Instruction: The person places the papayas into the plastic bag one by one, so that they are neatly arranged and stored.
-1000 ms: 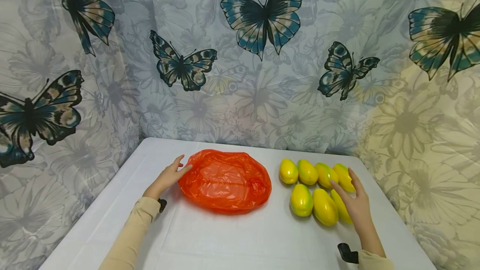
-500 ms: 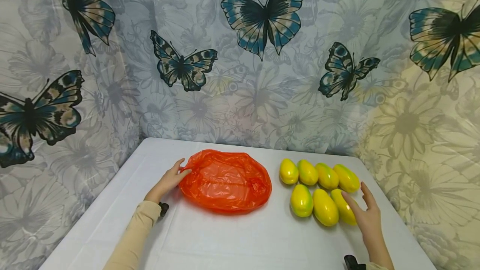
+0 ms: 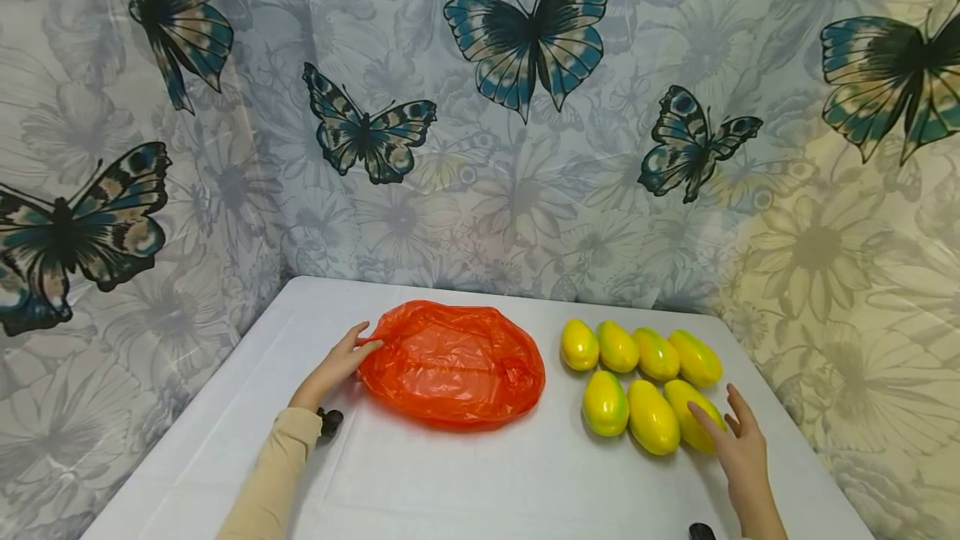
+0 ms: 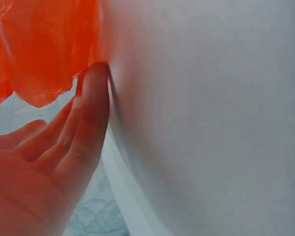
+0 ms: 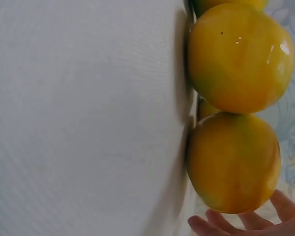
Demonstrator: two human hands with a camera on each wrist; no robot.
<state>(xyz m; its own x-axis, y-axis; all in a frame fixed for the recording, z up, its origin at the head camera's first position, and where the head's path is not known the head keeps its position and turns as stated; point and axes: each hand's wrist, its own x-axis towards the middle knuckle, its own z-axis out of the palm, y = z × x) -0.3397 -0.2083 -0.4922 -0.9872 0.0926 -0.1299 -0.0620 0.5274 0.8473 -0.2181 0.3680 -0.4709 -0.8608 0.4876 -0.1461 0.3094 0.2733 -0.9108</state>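
Mangoes (image 3: 645, 382) lay right of the orange bag (image 3: 453, 362); the right hand (image 3: 738, 448) had drawn back nearer, fingers loose and holding nothing, while the left hand (image 3: 337, 365), fingers straight, kept touching the bag's edge.

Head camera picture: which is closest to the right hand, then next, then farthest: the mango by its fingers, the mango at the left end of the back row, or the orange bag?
From the right hand:
1. The front-row mango at the right end, beside the fingertips.
2. The back-row mango at the left end, farther back and left.
3. The orange bag, farthest, on the left beside the left hand.
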